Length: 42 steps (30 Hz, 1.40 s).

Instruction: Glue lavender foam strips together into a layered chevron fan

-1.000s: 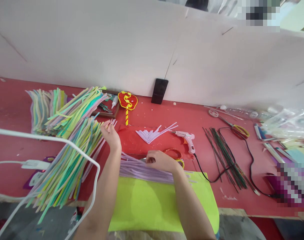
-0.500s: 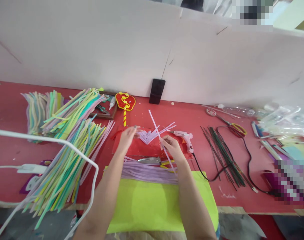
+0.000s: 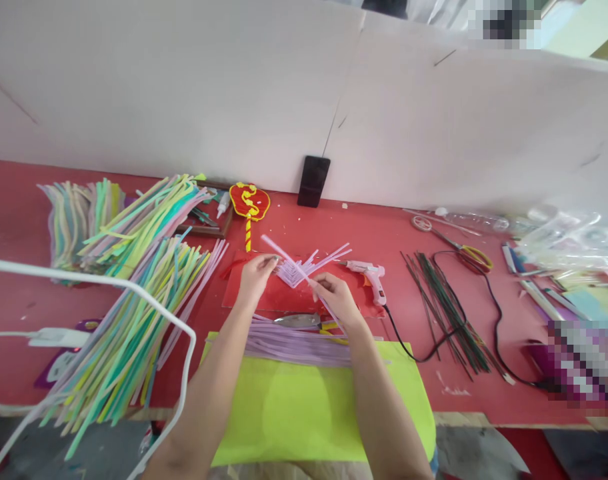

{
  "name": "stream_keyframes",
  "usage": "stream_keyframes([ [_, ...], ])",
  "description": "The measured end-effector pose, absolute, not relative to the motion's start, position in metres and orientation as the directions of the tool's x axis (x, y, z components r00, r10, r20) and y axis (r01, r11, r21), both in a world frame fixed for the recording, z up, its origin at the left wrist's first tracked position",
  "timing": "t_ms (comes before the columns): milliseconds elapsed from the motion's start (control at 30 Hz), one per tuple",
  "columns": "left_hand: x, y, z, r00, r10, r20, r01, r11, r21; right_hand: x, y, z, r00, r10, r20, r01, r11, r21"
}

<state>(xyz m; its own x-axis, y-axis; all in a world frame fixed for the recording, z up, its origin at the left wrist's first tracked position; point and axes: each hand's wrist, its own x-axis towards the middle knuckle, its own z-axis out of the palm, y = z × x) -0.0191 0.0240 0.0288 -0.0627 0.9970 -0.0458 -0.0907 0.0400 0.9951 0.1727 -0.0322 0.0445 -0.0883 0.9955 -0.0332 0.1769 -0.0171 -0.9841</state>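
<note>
A lilac pipe cleaner (image 3: pixel 280 251) is pinched in my right hand (image 3: pixel 335 297), slanting up to the left across the woven piece. That V-shaped piece of plaited lilac pipe cleaners (image 3: pixel 292 275) lies above a red cloth (image 3: pixel 264 297), loose ends pointing up to the right. My left hand (image 3: pixel 257 279) has its fingers closed at the piece's left edge, the fingertips partly hiding what they grip. Close below my hands are a bunch of lilac pipe cleaners (image 3: pixel 289 348) and pliers with yellow handles (image 3: pixel 300 321).
A pink glue gun (image 3: pixel 368 275) lies right of my hands, its black cord trailing. Farther right are dark green stems (image 3: pixel 447 313) and scissors (image 3: pixel 471 259). Bundles of coloured pipe cleaners (image 3: pixel 129 333) and a white cable (image 3: pixel 134 285) fill the left. A phone (image 3: pixel 314 181) leans against the wall.
My right hand has moved slightly left, and the pipe cleaner in it has tilted over to the left, its upper end now near my left hand. My left hand has barely moved.
</note>
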Motion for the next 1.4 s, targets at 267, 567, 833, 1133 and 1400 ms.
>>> stream_keyframes([
  [267,-0.039,0.030,0.029,-0.445,0.895,0.026,-0.130,-0.093,0.987,0.184,-0.028,0.047,0.155,0.988,0.015,0.050,0.007,-0.999],
  [567,-0.043,0.032,0.030,-0.591,0.798,0.119,-0.132,-0.241,0.961,0.171,-0.036,0.041,-0.106,0.993,0.053,0.466,0.096,-0.880],
  [833,-0.036,0.017,0.046,-0.519,0.690,0.506,0.371,-0.351,0.860,0.171,-0.036,0.036,-0.212,0.961,0.176,0.692,0.275,-0.668],
  [1133,0.000,-0.008,0.054,0.535,0.806,0.253,0.647,-0.584,0.491,0.180,-0.030,0.032,-0.166,0.947,0.274,0.651,0.314,-0.691],
  [1400,-0.010,-0.007,0.052,0.515,0.856,0.045,0.634,-0.416,0.652,0.183,-0.029,0.028,-0.133,0.980,0.150,0.722,0.200,-0.663],
])
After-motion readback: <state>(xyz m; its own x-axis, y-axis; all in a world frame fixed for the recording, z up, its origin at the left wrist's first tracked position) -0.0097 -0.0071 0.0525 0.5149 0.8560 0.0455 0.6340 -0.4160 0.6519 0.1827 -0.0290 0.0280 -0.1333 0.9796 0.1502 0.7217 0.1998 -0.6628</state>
